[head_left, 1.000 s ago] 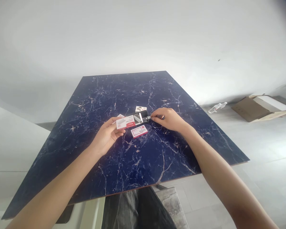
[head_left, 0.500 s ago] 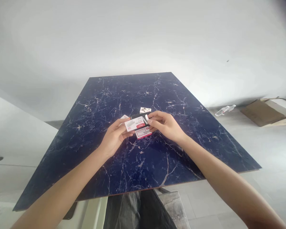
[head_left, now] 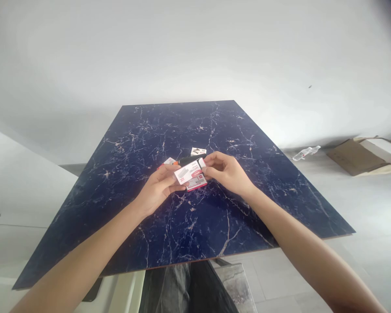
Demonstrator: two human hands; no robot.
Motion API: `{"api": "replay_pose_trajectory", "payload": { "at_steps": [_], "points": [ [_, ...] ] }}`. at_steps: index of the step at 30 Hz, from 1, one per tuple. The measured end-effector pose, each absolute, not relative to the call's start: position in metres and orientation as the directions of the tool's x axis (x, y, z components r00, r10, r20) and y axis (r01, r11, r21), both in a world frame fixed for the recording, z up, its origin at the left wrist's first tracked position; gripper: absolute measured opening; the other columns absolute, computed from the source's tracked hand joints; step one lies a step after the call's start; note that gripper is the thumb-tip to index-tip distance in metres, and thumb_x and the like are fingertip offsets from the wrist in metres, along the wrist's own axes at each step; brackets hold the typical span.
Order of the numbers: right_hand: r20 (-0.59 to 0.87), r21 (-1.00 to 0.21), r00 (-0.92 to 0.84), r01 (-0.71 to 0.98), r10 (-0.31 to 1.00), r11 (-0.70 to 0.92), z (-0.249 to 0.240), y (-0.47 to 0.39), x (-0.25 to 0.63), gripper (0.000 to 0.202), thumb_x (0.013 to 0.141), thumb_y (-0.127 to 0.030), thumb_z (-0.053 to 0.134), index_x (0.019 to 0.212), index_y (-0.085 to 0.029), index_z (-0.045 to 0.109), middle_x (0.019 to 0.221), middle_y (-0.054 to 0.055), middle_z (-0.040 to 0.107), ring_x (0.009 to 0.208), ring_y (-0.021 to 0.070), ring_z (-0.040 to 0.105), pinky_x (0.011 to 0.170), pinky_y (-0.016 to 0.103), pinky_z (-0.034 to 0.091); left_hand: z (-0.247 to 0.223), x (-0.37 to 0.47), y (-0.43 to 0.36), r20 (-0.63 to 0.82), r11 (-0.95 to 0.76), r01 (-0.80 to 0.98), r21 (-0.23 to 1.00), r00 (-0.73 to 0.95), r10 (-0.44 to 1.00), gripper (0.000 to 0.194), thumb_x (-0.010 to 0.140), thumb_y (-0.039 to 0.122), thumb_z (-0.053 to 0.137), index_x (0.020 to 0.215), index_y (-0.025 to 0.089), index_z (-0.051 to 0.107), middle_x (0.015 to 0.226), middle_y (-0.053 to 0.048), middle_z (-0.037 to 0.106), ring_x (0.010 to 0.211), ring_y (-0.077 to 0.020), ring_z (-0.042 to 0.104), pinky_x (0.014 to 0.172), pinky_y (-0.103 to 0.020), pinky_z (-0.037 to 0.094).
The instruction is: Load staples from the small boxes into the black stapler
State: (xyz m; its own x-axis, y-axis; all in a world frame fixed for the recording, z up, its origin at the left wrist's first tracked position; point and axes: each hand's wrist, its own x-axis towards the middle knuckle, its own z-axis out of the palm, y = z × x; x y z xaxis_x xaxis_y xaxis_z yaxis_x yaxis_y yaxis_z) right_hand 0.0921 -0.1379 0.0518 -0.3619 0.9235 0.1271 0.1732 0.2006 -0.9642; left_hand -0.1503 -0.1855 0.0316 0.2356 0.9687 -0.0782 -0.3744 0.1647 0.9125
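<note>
Both hands met over the middle of the blue marbled table (head_left: 189,226), and a small white-and-red box (head_left: 188,172) sat between them, lifted off the tabletop and tilted. The left hand (head_left: 158,189) held the box's left end, thumb on top and fingers curled beneath it. The right hand (head_left: 224,170) pinched the box's right end with thumb and fingertips, the other fingers bent loosely. So each hand was partly closed around one end of the same box.

Just under the box, and below the right hand's fingertips, a second box (head_left: 197,183) with a red edge lay flat on the table. Right behind the held box, touching or nearly touching its far edge, was a dark stapler (head_left: 190,159); whether either hand touched it could not be told. Beyond the left hand's fingertips a small red-and-white carton (head_left: 168,161) lay on the table, and a little past the right hand's fingers lay a small white card (head_left: 198,151).

Well off to the right of the right arm, on the floor, lay a plastic bottle (head_left: 305,152) and flattened cardboard (head_left: 361,155).
</note>
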Motion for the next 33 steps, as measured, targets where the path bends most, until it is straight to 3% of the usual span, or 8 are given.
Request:
{"api": "replay_pose_trajectory", "payload": {
  "at_steps": [5, 9, 14, 20, 24, 28, 33],
  "points": [
    [0.023, -1.0, -0.426, 0.003, 0.904, 0.027, 0.05, -0.133, 0.093, 0.027, 0.082, -0.039, 0.079, 0.095, -0.02, 0.067, 0.094, 0.005, 0.078, 0.076, 0.0168, 0.073, 0.074, 0.034, 0.064, 0.031, -0.15, -0.185, -0.055, 0.14, -0.367, 0.92, 0.232, 0.971, 0.02, 0.089, 0.029, 0.078, 0.107, 0.022, 0.071, 0.117, -0.005, 0.075, 0.095, -0.019, 0.075, 0.08, -0.027, 0.065],
    [0.067, -0.997, -0.405, -0.005, 0.912, 0.072, 0.045, -0.133, 0.091, 0.027, 0.082, -0.043, 0.08, 0.094, -0.021, 0.072, 0.095, 0.005, 0.079, 0.078, 0.0176, 0.073, 0.076, 0.036, 0.064, 0.03, -0.149, -0.187, -0.02, 0.094, -0.335, 0.938, 0.218, 0.976, 0.018, 0.091, 0.029, 0.076, 0.107, 0.024, 0.071, 0.122, -0.005, 0.073, 0.109, -0.0215, 0.072, 0.086, -0.029, 0.064],
    [0.149, -0.984, -0.342, 0.038, 0.928, 0.172, 0.039, -0.136, 0.085, 0.034, 0.085, -0.045, 0.077, 0.113, -0.025, 0.077, 0.108, 0.005, 0.079, 0.089, 0.0217, 0.075, 0.082, 0.04, 0.063, 0.035, -0.144, -0.195, 0.068, 0.021, -0.333, 0.943, 0.253, 0.965, 0.025, 0.091, 0.03, 0.076, 0.115, 0.029, 0.07, 0.134, -0.004, 0.067, 0.122, -0.0261, 0.066, 0.101, -0.042, 0.06],
    [0.116, -0.992, -0.336, -0.095, 0.935, 0.089, 0.036, -0.137, 0.082, 0.033, 0.084, -0.046, 0.078, 0.109, -0.024, 0.075, 0.103, 0.004, 0.079, 0.087, 0.0199, 0.074, 0.081, 0.036, 0.062, 0.028, -0.143, -0.195, 0.133, -0.091, -0.209, 0.974, 0.194, 0.972, 0.041, 0.086, 0.038, 0.081, 0.122, 0.026, 0.066, 0.136, -0.009, 0.065, 0.124, -0.0322, 0.064, 0.102, -0.053, 0.058],
    [0.192, -0.971, -0.335, 0.068, 0.922, 0.227, 0.039, -0.141, 0.083, 0.032, 0.09, -0.047, 0.072, 0.112, -0.024, 0.076, 0.105, 0.005, 0.079, 0.089, 0.022, 0.074, 0.081, 0.037, 0.061, 0.019, -0.145, -0.189, 0.122, -0.103, -0.148, 0.984, 0.121, 0.985, 0.039, 0.084, 0.036, 0.083, 0.116, 0.022, 0.066, 0.123, -0.009, 0.071, 0.115, -0.03, 0.067, 0.095, -0.05, 0.061],
    [0.364, -0.825, -0.397, 0.282, 0.843, 0.489, 0.046, -0.149, 0.082, 0.036, 0.096, -0.041, 0.064, 0.126, -0.025, 0.074, 0.112, 0.006, 0.078, 0.091, 0.0221, 0.073, 0.085, 0.036, 0.059, 0.017, -0.145, -0.189, 0.128, -0.103, -0.155, 0.982, 0.159, 0.979, 0.043, 0.083, 0.035, 0.083, 0.121, 0.024, 0.066, 0.124, -0.009, 0.071, 0.112, -0.0282, 0.068, 0.093, -0.046, 0.061],
    [0.276, -0.85, -0.499, 0.272, 0.821, 0.451, 0.052, -0.148, 0.086, 0.038, 0.097, -0.044, 0.06, 0.128, -0.026, 0.072, 0.112, 0.005, 0.077, 0.089, 0.0221, 0.072, 0.079, 0.035, 0.058, 0.025, -0.145, -0.193, 0.121, -0.125, 0.004, 0.992, 0.24, 0.963, 0.051, 0.085, 0.04, 0.08, 0.131, 0.028, 0.063, 0.122, -0.009, 0.071, 0.093, -0.0254, 0.073, 0.08, -0.04, 0.061]
  ]
}}
